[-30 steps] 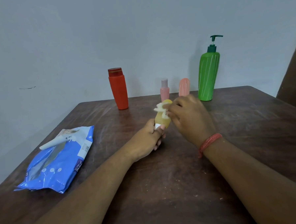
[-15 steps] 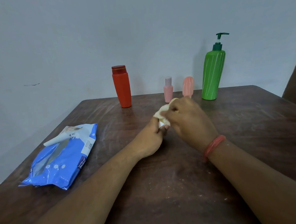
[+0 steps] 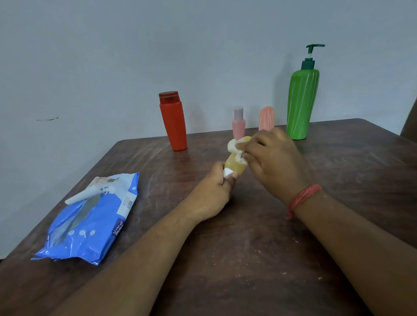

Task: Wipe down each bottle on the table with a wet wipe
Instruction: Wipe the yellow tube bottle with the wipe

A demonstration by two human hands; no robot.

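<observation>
Crumpled white wipe on smooth yellow bottle, scuffed wooden table

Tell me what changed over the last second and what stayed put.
The right hand slid the wet wipe down the yellow bottle, then back up toward its top. The left hand kept gripping the bottle's white-capped end. The red bottle, two pink bottles, green pump bottle and wipes pack stayed put.

Yellow bottle: tilted, white cap down, crumpled white wipe against its upper end. Red bottle, two pink bottles, green pump bottle: upright at the surface's far edge.
</observation>
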